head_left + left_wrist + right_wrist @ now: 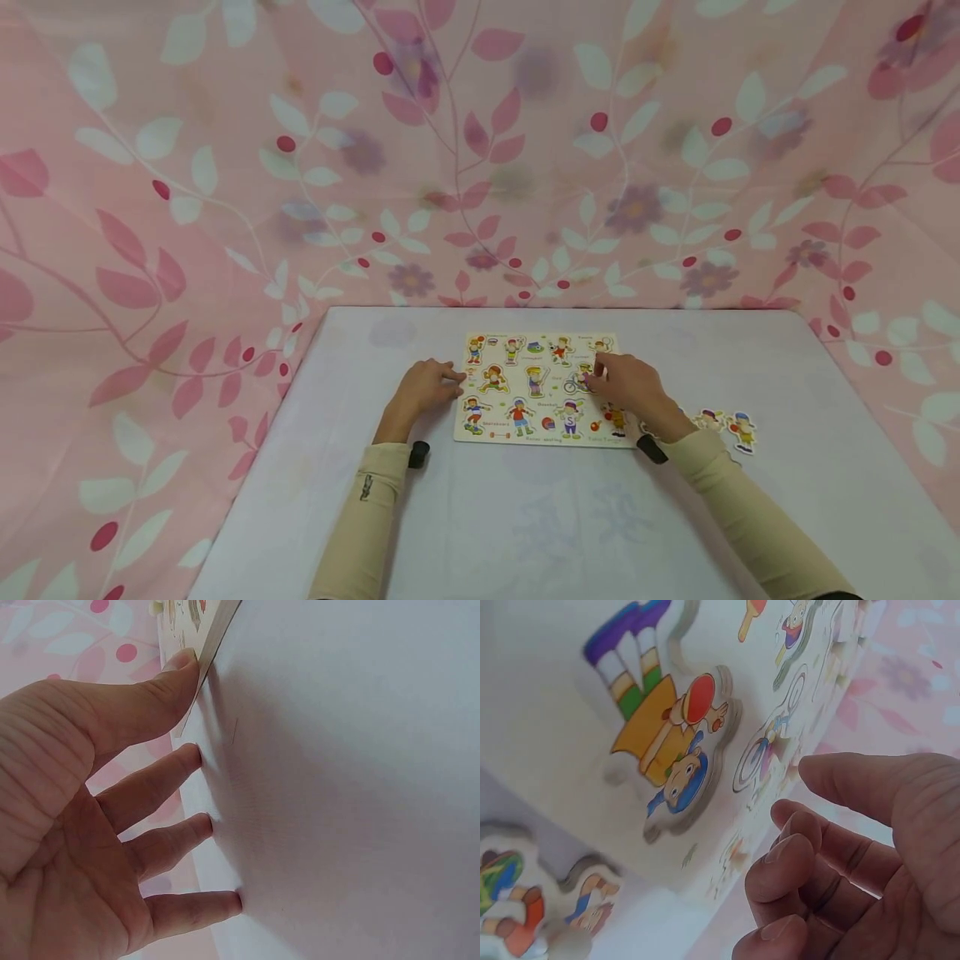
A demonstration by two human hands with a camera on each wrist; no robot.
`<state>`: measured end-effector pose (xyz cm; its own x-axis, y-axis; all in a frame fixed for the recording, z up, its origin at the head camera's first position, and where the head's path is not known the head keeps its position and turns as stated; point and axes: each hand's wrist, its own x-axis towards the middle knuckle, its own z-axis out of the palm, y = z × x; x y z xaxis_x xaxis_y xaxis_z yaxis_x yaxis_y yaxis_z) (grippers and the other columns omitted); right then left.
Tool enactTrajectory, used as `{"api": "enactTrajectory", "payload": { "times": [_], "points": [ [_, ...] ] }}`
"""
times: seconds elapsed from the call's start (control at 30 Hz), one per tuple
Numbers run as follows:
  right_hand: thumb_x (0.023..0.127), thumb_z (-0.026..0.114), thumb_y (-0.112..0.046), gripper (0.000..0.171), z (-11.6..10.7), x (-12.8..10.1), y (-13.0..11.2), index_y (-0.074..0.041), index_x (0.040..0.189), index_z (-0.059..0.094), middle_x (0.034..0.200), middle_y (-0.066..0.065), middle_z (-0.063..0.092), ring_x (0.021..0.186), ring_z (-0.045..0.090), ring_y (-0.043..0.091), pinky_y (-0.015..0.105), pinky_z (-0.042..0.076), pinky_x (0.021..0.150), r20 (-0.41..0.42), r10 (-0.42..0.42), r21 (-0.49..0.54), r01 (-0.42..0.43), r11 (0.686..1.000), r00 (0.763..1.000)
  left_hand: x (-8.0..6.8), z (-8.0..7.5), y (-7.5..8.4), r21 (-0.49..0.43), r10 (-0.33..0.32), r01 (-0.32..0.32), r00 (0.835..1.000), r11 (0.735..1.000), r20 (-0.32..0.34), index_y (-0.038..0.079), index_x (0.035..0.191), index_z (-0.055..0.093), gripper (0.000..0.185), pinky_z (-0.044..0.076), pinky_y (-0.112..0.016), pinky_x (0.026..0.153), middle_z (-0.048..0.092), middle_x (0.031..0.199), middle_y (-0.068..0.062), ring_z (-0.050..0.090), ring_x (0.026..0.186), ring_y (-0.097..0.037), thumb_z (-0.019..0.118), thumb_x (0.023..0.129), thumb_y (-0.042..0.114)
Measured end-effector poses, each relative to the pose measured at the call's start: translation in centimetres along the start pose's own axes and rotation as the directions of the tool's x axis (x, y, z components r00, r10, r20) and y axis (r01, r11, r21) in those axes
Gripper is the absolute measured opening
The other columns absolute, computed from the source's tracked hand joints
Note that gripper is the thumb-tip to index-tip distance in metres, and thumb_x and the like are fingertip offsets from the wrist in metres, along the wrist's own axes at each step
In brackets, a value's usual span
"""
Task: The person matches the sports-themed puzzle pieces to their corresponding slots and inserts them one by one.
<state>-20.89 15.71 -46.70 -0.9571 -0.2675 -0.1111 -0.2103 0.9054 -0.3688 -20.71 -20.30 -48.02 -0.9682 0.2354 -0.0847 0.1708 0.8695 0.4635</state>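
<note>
A wooden puzzle board (480, 440) with cartoon sports figures lies flat on the table. My left hand (429, 385) is at its left edge, fingers spread and fairly straight; the thumb (180, 682) touches the board's edge while the other fingertips rest on the cloth. Over the board's right side is my right hand (633, 385), its thumb and index fingertips close to the cyclist piece (577, 379). A gap shows between that thumb and index finger in the right wrist view, with nothing held there. Beneath the wrist lies a table tennis player piece (660, 742).
Loose figure pieces (742, 432) lie on the white table (570, 525) right of the board, partly hidden by the right forearm. A pink floral curtain (480, 167) hangs behind the table.
</note>
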Motion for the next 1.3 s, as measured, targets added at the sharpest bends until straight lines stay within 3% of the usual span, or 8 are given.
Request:
{"api": "enactTrajectory", "payload": {
  "times": [0.27,0.5,1.0,1.3],
  "points": [
    [0.094,0.066,-0.028,0.018,-0.5,-1.6,1.0,-0.010,0.097,0.063,0.067,-0.001,0.055,0.052,0.045,0.016,0.030,0.033,0.045,-0.025,-0.017,0.017,0.018,1.000,1.000,0.0,0.1,-0.1,0.013,0.003,-0.003,1.000,1.000,-0.002,0.015,0.115,0.075,0.030,0.041,-0.047,0.104,0.061,0.133,-0.011,0.054,0.124,-0.037,0.077,0.086,0.022],
    [0.093,0.067,-0.027,0.019,-0.7,-3.0,1.6,-0.009,0.099,0.062,0.069,0.000,0.055,0.054,0.046,0.017,0.030,0.034,0.046,0.010,0.022,0.023,-0.022,1.000,1.000,0.2,0.3,-0.4,-0.002,0.005,-0.005,1.000,1.000,0.002,0.016,0.114,0.075,0.030,0.039,-0.047,0.106,0.061,0.133,-0.011,0.053,0.126,-0.037,0.078,0.085,0.022],
    [0.091,0.068,-0.024,0.020,-1.0,-5.1,3.3,-0.008,0.101,0.062,0.072,0.000,0.056,0.059,0.048,0.018,0.031,0.037,0.049,-0.003,0.050,0.012,-0.050,0.999,0.999,0.5,0.5,-0.8,-0.009,-0.009,0.009,1.000,1.000,-0.008,0.017,0.114,0.076,0.030,0.039,-0.047,0.106,0.062,0.132,-0.010,0.053,0.126,-0.035,0.078,0.085,0.022],
    [0.091,0.068,-0.023,0.018,-1.1,-6.5,4.7,-0.008,0.099,0.063,0.066,0.000,0.052,0.054,0.046,0.017,0.030,0.035,0.046,-0.015,0.056,0.018,-0.055,0.998,0.998,0.4,0.6,-0.7,0.007,0.006,-0.006,1.000,1.000,-0.015,0.017,0.113,0.076,0.030,0.042,-0.046,0.103,0.063,0.131,-0.010,0.056,0.122,-0.035,0.079,0.084,0.023]
  ]
}}
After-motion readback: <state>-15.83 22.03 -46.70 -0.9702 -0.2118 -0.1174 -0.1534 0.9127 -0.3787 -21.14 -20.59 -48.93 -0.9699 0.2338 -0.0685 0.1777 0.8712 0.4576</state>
